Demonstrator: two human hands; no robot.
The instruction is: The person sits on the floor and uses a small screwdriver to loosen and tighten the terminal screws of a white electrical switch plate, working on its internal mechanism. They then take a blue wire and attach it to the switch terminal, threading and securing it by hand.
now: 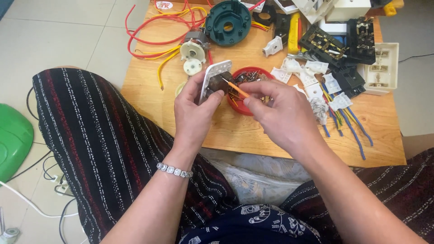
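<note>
My left hand [195, 110] grips a white switch plate with a dark brown block on its back [216, 80], held upright over the low wooden table [149, 86]. My right hand [278, 113] pinches a small orange-handled screwdriver [236, 88], its tip touching the brown block. Just behind both hands sits a red bowl [239, 106] with several small screws and metal bits. A bracelet circles my left wrist.
Red and yellow wires [156, 43], a green round housing [227, 22], a small motor part [193, 49], white plastic clips with blue wires [337, 106], black switch blocks [337, 43] and a white socket frame [382, 68] crowd the table. A green object [13, 140] lies on the floor at left.
</note>
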